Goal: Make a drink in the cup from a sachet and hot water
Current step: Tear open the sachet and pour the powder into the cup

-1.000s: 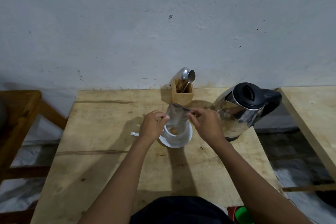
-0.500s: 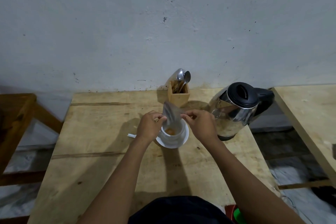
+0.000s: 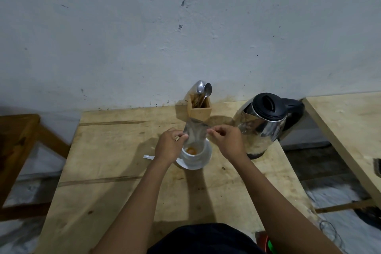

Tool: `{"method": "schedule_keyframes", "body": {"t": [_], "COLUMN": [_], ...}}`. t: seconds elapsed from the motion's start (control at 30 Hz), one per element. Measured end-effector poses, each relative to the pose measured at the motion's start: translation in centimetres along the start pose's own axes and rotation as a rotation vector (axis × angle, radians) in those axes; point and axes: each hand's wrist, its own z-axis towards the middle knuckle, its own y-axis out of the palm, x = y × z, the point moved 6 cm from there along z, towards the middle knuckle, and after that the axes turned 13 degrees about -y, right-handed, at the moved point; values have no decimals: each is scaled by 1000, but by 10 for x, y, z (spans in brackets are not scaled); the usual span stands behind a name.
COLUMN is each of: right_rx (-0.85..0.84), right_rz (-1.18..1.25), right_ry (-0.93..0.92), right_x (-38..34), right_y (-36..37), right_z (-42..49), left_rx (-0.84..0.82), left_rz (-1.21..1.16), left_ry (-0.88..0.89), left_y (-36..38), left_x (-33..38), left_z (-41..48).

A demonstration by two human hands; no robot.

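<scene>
Both hands, left hand (image 3: 168, 146) and right hand (image 3: 225, 142), pinch the sachet (image 3: 195, 133) over the cup (image 3: 192, 153), orange powder in, while the kettle (image 3: 261, 121) at two o'clock waits unpoured.

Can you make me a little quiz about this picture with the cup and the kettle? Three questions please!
1. True or false: both hands hold the sachet over the cup.
2. What colour is the powder in the cup? A) green B) orange C) blue
3. Fill in: the spoons stand in a wooden ____ by the wall.

Key:
1. True. The left hand and the right hand each pinch a side of it.
2. B, orange.
3. Holder. It stands behind the cup, left of the kettle.
</scene>
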Motion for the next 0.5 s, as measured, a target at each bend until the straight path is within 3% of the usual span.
{"method": "schedule_keyframes", "body": {"t": [0.5], "right_rx": [-43], "right_rz": [-179], "right_ry": [-31], "right_x": [-8], "right_y": [0], "right_z": [-7], "left_rx": [25], "left_rz": [21], "left_ry": [-16], "left_y": [-3], "left_x": [-5], "left_z": [-7]}}
